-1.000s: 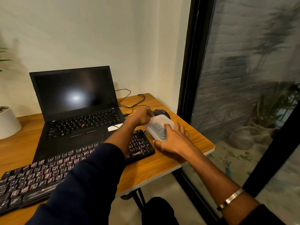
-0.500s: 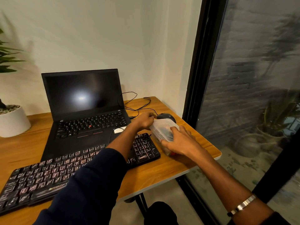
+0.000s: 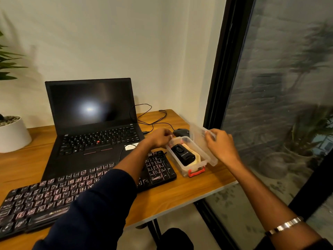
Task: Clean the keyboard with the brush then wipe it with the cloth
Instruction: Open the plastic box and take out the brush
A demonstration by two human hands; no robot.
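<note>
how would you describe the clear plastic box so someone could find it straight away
On the wooden desk, look off the right end of the black external keyboard, in front of the mouse. The clear plastic box sits there with its lid lifted by the right hand; only it has a red latch.

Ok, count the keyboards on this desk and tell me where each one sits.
2. The laptop's built-in keyboard is at the back, below the dark screen. The separate black keyboard lies in front of the laptop, partly covered by the left forearm. None seems hidden.
</note>
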